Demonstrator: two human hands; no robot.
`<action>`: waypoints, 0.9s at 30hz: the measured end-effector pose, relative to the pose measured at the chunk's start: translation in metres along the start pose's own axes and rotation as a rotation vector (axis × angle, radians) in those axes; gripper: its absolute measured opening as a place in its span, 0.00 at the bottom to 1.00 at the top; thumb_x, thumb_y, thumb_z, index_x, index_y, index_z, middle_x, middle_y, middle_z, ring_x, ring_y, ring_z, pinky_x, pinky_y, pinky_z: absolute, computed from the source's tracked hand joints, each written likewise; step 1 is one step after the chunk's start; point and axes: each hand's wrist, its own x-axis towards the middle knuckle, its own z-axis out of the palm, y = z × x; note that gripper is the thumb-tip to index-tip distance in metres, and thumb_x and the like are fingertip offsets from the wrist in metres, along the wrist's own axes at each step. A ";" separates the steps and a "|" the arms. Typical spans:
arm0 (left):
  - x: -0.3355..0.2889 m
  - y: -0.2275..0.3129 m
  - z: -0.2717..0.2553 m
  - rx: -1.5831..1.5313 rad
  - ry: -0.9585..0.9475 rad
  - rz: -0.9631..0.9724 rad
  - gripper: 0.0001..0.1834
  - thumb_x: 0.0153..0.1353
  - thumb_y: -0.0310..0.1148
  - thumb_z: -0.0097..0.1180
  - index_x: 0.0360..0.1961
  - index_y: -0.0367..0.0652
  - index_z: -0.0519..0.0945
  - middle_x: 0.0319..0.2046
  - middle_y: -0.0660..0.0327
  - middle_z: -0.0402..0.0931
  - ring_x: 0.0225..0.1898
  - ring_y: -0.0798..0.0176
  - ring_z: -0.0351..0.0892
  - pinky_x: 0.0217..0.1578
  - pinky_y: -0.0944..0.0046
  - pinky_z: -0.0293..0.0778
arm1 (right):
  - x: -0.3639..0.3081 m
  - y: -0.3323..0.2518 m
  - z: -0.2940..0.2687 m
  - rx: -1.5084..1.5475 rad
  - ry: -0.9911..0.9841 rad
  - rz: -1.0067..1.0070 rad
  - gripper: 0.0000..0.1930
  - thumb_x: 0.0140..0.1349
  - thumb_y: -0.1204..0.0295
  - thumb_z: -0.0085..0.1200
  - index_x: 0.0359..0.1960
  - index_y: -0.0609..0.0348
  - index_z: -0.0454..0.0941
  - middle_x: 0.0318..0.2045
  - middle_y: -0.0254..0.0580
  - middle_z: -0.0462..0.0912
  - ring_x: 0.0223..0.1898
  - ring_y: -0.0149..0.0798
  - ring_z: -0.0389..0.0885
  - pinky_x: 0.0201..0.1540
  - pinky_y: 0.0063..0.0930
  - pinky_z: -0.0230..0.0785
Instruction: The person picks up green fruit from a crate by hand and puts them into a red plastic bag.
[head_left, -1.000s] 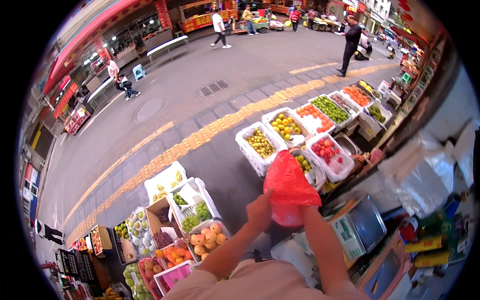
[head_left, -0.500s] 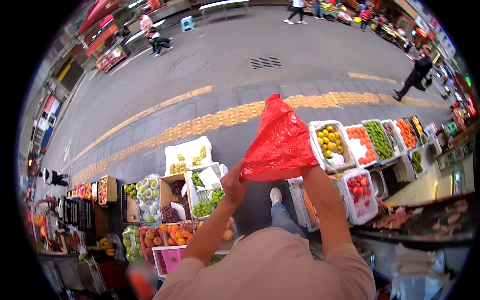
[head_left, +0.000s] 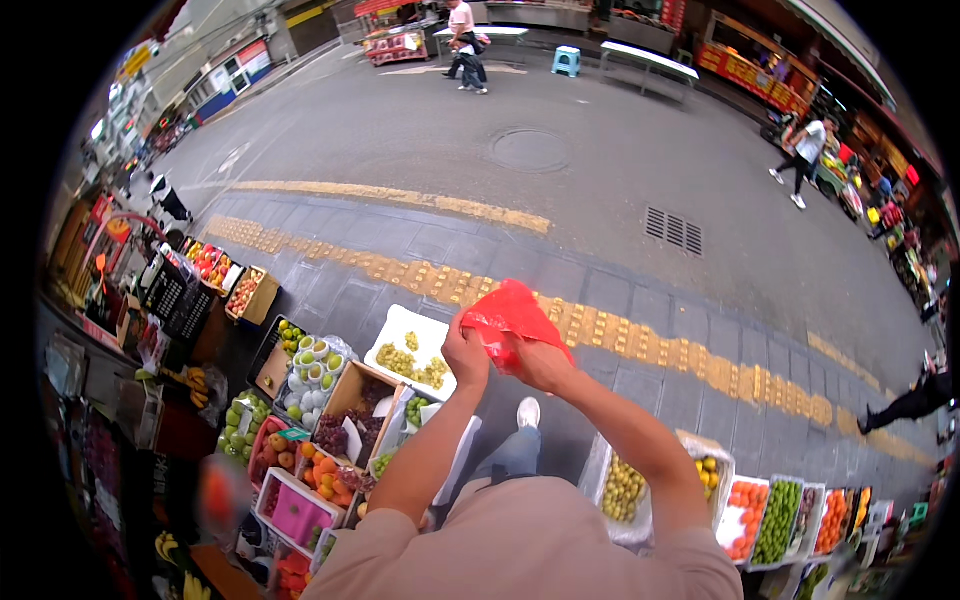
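In front of me I hold a thin red plastic bag (head_left: 515, 312), crumpled and shiny, at about chest height over the pavement. My left hand (head_left: 464, 354) is closed on its left edge. My right hand (head_left: 542, 364) grips the near side of it, with the fingertips partly hidden in its folds. Whether anything is inside the bag cannot be seen. Just beyond and left of my left hand, on the ground, lies a white foam box (head_left: 385, 357) with small bunches of yellow-green grapes.
Left of me stand crates of dark grapes (head_left: 336, 432), oranges (head_left: 325, 474), wrapped green fruit (head_left: 318, 366) and a pink-lined box (head_left: 298, 517). Rightward run boxes of yellow-green fruit (head_left: 624, 490), orange fruit (head_left: 745, 515) and green fruit (head_left: 778, 522). People walk on the street beyond.
My view has turned left, so the street and crates shift right. The bag, spread wide before, is now bunched smaller, and my hands have come closer together.
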 end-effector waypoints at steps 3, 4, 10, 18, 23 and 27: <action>0.082 -0.017 0.073 0.026 0.049 0.111 0.15 0.64 0.27 0.47 0.50 0.38 0.80 0.43 0.50 0.83 0.44 0.51 0.82 0.46 0.59 0.75 | 0.127 0.084 -0.012 -0.046 0.138 0.089 0.16 0.53 0.66 0.60 0.41 0.61 0.78 0.35 0.60 0.82 0.40 0.58 0.81 0.42 0.51 0.72; 0.116 -0.014 0.094 -0.009 0.081 0.086 0.16 0.64 0.27 0.47 0.50 0.39 0.80 0.44 0.49 0.82 0.45 0.50 0.82 0.46 0.59 0.74 | 0.163 0.092 -0.025 -0.032 0.179 0.032 0.16 0.53 0.67 0.60 0.42 0.61 0.78 0.35 0.60 0.82 0.40 0.58 0.81 0.42 0.50 0.73; 0.284 0.013 0.202 -0.037 0.031 0.292 0.18 0.63 0.26 0.52 0.54 0.39 0.77 0.43 0.51 0.81 0.41 0.56 0.81 0.44 0.60 0.75 | 0.373 0.173 -0.080 0.539 0.342 -0.302 0.16 0.55 0.69 0.57 0.44 0.60 0.76 0.42 0.58 0.81 0.44 0.56 0.80 0.44 0.45 0.72; 0.440 -0.025 0.258 0.148 0.018 0.357 0.27 0.63 0.25 0.54 0.64 0.37 0.66 0.36 0.59 0.77 0.36 0.65 0.77 0.34 0.66 0.75 | 0.690 0.239 -0.240 0.362 0.557 -0.736 0.15 0.62 0.72 0.48 0.51 0.57 0.75 0.50 0.53 0.78 0.53 0.54 0.75 0.52 0.44 0.69; 0.504 -0.148 0.270 0.461 0.126 -0.024 0.20 0.61 0.26 0.57 0.55 0.40 0.76 0.33 0.56 0.77 0.35 0.59 0.79 0.35 0.63 0.76 | 0.876 0.298 -0.359 0.066 0.851 -0.864 0.16 0.58 0.74 0.54 0.49 0.55 0.78 0.48 0.48 0.81 0.51 0.53 0.78 0.51 0.44 0.70; 0.484 -0.247 0.217 0.797 0.084 -0.465 0.16 0.60 0.32 0.56 0.47 0.35 0.80 0.34 0.49 0.81 0.36 0.51 0.81 0.41 0.55 0.75 | 1.007 0.383 -0.382 0.104 1.017 -0.649 0.18 0.53 0.75 0.59 0.48 0.56 0.79 0.45 0.49 0.82 0.50 0.54 0.79 0.51 0.47 0.71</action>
